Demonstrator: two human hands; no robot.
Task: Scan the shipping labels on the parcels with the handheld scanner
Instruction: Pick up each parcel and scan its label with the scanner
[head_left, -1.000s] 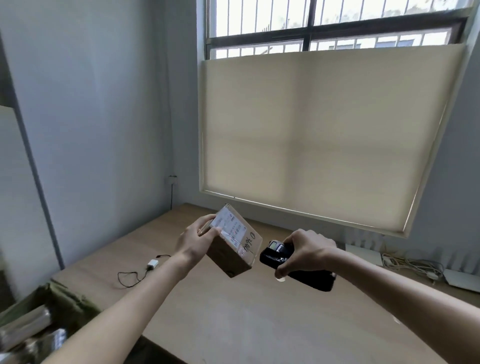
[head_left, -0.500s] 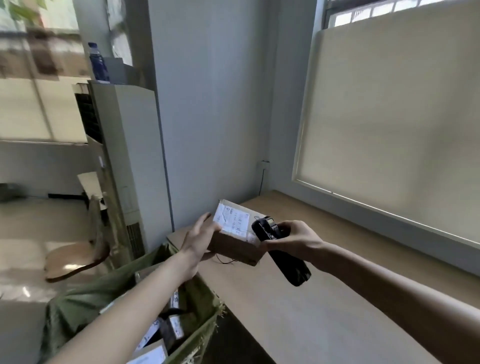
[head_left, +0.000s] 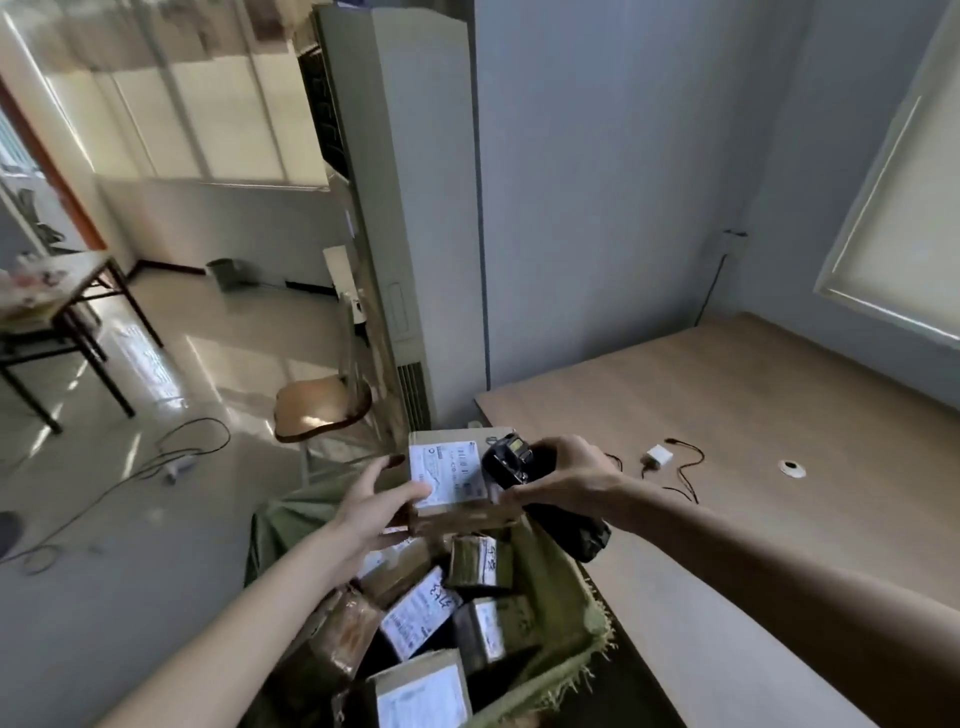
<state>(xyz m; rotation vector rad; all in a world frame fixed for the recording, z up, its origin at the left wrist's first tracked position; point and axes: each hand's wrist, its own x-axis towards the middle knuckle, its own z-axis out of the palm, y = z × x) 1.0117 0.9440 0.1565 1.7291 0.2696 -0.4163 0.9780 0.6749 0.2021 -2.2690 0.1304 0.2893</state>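
Brown cardboard parcel (head_left: 457, 499) with a white printed shipping label (head_left: 449, 474) on its upper face is held above the open mouth of a green woven sack (head_left: 561, 618), just off the near-left corner of the light wooden table (head_left: 753, 415). Left hand (head_left: 374, 501) supports the parcel from its left side, thumb lying across the label's lower left corner, fingers spread along the box edge. Right hand (head_left: 566, 480) is wrapped around a black handheld scanner (head_left: 524, 467), whose head sits just beside the label's right edge with its small lit window facing up; the handle runs down and right past the wrist. Inside the sack lie more taped brown parcels (head_left: 421, 613), several with white labels and handwriting. On the table, well apart from the hands, rest a white charger plug (head_left: 658, 457) with a black cable (head_left: 685, 475). Behind the sack stand a wooden chair (head_left: 322, 408) and a tall white air-conditioning unit (head_left: 410, 218)
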